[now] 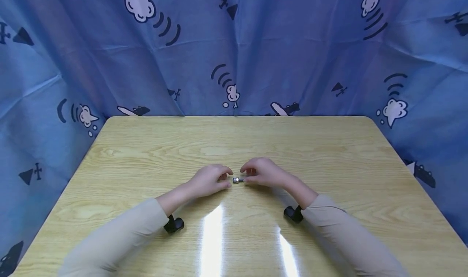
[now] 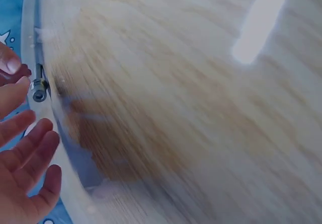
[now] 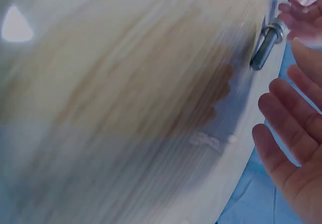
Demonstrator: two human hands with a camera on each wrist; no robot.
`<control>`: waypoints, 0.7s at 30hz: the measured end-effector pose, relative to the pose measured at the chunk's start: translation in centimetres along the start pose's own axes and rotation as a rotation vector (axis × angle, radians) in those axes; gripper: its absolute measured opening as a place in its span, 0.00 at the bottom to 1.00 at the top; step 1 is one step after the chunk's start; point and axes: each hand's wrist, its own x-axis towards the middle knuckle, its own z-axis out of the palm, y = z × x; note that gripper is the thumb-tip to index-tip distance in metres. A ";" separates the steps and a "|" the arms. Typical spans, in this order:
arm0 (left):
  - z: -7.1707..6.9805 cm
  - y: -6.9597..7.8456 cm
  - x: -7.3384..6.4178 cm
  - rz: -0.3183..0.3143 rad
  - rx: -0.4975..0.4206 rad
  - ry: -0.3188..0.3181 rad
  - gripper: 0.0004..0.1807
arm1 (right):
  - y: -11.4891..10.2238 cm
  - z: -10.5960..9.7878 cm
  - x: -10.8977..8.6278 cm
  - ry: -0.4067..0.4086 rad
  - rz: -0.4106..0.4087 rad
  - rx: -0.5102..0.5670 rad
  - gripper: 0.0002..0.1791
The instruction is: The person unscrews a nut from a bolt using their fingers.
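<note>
A small metal bolt [image 1: 238, 180] lies on the wooden table between the two hands, its thick hexagonal end toward the left. My left hand [image 1: 211, 180] is just left of that end, fingers loosely bent, thumb apart from them and nothing held. On the other side, the right hand [image 1: 265, 172] arches with its thumb tip right at the thin shank end in the head view. From the right wrist, the bolt [image 3: 266, 45] shows its dark shank beside the spread fingers. The left wrist view looks onto the round face of the bolt [image 2: 38, 90].
The wood-grain table [image 1: 234, 143] has a glossy top with bright light reflections near the front. A blue patterned curtain [image 1: 204, 49] hangs behind it and along both sides. Black wrist cameras [image 1: 174, 224] hang below both beige sleeves [image 1: 120, 234].
</note>
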 end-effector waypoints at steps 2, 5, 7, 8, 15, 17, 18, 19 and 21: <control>0.2 0.1 0.3 -0.012 0.014 -0.017 0.15 | -0.1 0.3 0.3 -0.011 -0.009 -0.019 0.13; 0.5 0.3 0.6 -0.047 0.011 -0.045 0.15 | -0.5 0.6 0.6 -0.014 -0.026 -0.050 0.13; 0.8 0.2 0.7 -0.061 0.012 -0.054 0.14 | -0.7 0.8 0.7 -0.014 -0.039 -0.070 0.13; 0.9 0.3 0.7 -0.068 0.010 -0.058 0.14 | -0.8 0.9 0.8 -0.015 -0.048 -0.076 0.12; 1.1 0.5 1.0 -0.059 0.023 -0.041 0.11 | -1.3 1.3 1.1 -0.022 -0.033 -0.102 0.10; 1.2 0.5 1.2 -0.059 0.028 -0.036 0.10 | -1.2 1.4 1.1 -0.016 -0.032 -0.106 0.09; 1.2 0.5 1.2 -0.059 0.029 -0.031 0.09 | -1.2 1.4 1.2 -0.014 -0.029 -0.105 0.09; 1.3 0.5 1.3 -0.061 0.030 -0.028 0.08 | -1.2 1.4 1.2 -0.015 -0.025 -0.105 0.08; 1.4 0.5 1.4 -0.060 0.035 -0.021 0.06 | -1.2 1.5 1.2 -0.013 -0.017 -0.105 0.07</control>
